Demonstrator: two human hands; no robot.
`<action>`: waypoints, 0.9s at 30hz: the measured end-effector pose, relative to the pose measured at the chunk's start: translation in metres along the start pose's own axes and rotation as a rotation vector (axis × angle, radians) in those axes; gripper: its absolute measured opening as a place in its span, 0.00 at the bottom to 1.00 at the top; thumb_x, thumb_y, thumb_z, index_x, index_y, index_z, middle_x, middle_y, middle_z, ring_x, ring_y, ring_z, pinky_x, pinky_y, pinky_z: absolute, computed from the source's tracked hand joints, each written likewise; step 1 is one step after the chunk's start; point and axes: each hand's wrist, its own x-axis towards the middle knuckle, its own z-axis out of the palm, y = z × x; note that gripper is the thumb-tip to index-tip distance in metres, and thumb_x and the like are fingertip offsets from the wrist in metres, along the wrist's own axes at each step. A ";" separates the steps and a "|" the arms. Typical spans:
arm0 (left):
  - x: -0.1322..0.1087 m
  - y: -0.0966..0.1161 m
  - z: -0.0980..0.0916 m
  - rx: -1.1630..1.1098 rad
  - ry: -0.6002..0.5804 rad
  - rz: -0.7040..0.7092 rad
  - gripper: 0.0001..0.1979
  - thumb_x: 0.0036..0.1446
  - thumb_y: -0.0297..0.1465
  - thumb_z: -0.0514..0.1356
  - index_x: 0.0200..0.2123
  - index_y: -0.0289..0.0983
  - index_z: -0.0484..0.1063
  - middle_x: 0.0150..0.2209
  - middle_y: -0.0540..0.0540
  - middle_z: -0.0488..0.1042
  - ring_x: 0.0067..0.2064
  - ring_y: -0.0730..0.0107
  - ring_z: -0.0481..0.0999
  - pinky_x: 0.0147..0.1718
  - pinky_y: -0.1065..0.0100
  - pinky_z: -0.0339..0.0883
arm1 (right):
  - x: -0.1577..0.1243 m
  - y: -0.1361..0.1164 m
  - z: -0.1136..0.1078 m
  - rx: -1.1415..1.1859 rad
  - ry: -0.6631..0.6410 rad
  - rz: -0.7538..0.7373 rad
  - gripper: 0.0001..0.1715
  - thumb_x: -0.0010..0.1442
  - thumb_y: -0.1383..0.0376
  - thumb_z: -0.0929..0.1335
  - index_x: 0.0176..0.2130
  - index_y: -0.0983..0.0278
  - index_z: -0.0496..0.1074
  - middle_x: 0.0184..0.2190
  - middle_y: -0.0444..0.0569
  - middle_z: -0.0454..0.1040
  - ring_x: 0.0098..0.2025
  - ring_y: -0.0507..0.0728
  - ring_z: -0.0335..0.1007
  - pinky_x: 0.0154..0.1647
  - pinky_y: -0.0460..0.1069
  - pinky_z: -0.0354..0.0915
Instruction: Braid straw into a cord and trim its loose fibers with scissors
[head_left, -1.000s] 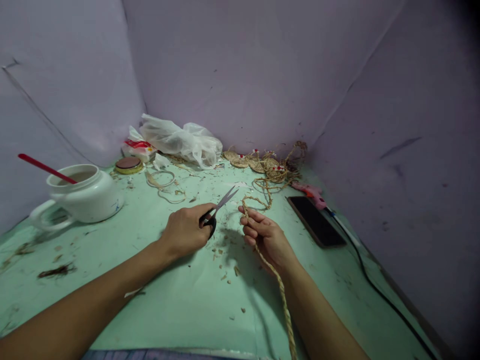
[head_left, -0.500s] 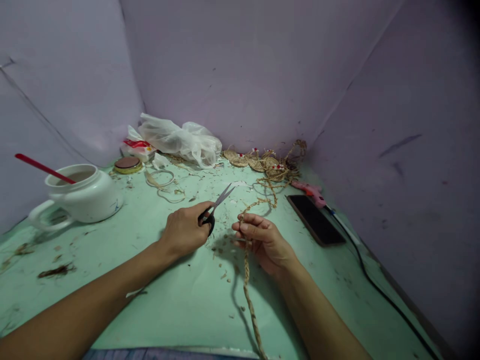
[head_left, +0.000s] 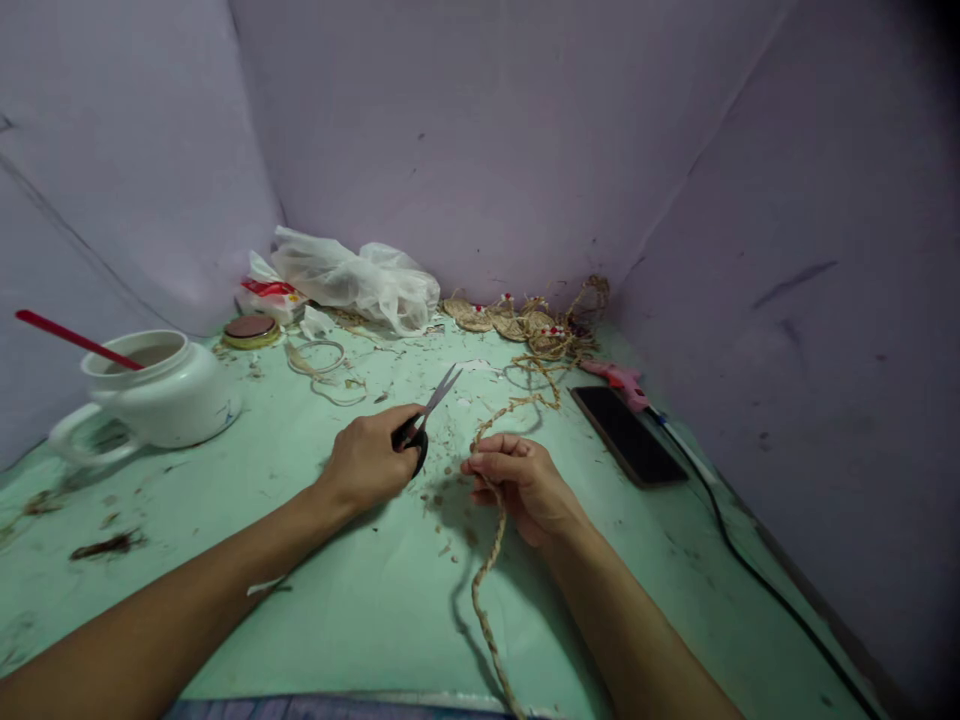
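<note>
My left hand (head_left: 373, 456) is closed round the black handles of a pair of scissors (head_left: 439, 395), whose blades point up and to the right, nearly together. Between thumb and fingers, my right hand (head_left: 525, 478) pinches a braided straw-coloured cord (head_left: 489, 580). From that pinch one length hangs down toward me past the front table edge. The other length runs away over the green tabletop (head_left: 360, 610) to a heap of woven round pieces (head_left: 517, 325) with red and white beads by the back wall. The scissor tips are apart from the cord.
On the left stands a white pot (head_left: 180, 395) with a red stick in it. A plastic bag (head_left: 360, 285), a round lidded tin (head_left: 251, 330) and a clear ring (head_left: 319, 356) lie behind. Right are a phone (head_left: 628, 435), a pink glue gun (head_left: 619, 380) and its cable. Scraps litter the table.
The hanging length of cord has swung left and now bends below my right hand. Both hands keep their grips and have barely moved; the view has shifted slightly.
</note>
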 end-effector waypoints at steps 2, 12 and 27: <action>0.003 0.002 -0.001 -0.326 -0.066 -0.093 0.20 0.41 0.34 0.59 0.42 0.36 0.69 0.29 0.48 0.75 0.29 0.68 0.72 0.30 0.69 0.64 | 0.001 0.004 0.002 -0.111 -0.004 -0.004 0.10 0.33 0.70 0.70 0.20 0.66 0.65 0.15 0.44 0.71 0.13 0.47 0.60 0.15 0.44 0.60; 0.005 0.016 0.012 -0.961 -0.262 -0.357 0.21 0.36 0.28 0.64 0.38 0.33 0.67 0.20 0.52 0.69 0.18 0.80 0.65 0.19 0.75 0.56 | 0.000 0.022 0.010 -0.615 0.094 -0.153 0.07 0.35 0.72 0.65 0.17 0.64 0.61 0.10 0.38 0.62 0.13 0.46 0.53 0.14 0.42 0.49; -0.002 0.024 0.008 -1.022 -0.239 -0.332 0.26 0.32 0.21 0.63 0.41 0.31 0.66 0.21 0.53 0.70 0.20 0.79 0.67 0.20 0.75 0.60 | -0.001 0.011 0.006 -0.206 -0.050 -0.096 0.18 0.41 0.59 0.71 0.33 0.66 0.69 0.23 0.45 0.71 0.22 0.50 0.64 0.21 0.45 0.60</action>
